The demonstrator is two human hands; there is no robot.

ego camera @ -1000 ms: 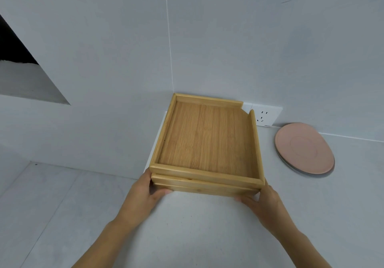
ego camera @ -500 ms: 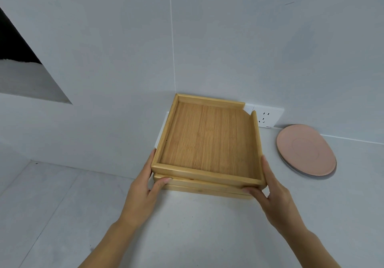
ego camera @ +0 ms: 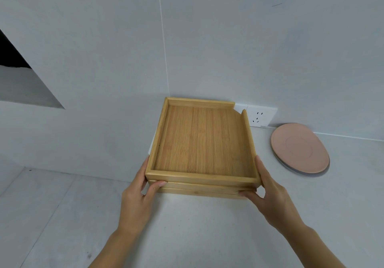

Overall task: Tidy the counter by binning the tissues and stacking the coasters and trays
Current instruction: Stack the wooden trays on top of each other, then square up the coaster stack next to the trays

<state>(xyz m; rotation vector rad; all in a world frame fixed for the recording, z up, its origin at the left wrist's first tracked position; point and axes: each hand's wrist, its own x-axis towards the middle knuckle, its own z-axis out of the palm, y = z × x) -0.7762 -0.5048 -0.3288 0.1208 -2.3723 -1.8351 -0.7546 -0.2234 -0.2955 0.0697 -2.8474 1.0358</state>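
Note:
A stack of bamboo trays [ego camera: 202, 179] lies on the grey counter [ego camera: 207, 230], pushed toward the corner where two walls meet. The top tray is empty and its far right corner is cut away. My left hand [ego camera: 138, 195] grips the stack's near left corner, thumb on the front edge and fingers along the left side. At the near right corner my right hand [ego camera: 270, 193] holds the stack the same way, fingers up the right side. To the right, a stack of round pink coasters [ego camera: 300, 148] rests on the counter by the wall. No tissues are in view.
A white wall socket [ego camera: 260, 116] sits low on the back wall just behind the trays' far right corner. The counter's left edge drops to a grey tiled floor [ego camera: 37, 211]. A dark opening [ego camera: 12, 53] shows in the wall at far left.
Both hands have slid from the stack's front edge to its two sides, fingers now along the side rails. The tray stack has stayed in place near the corner.

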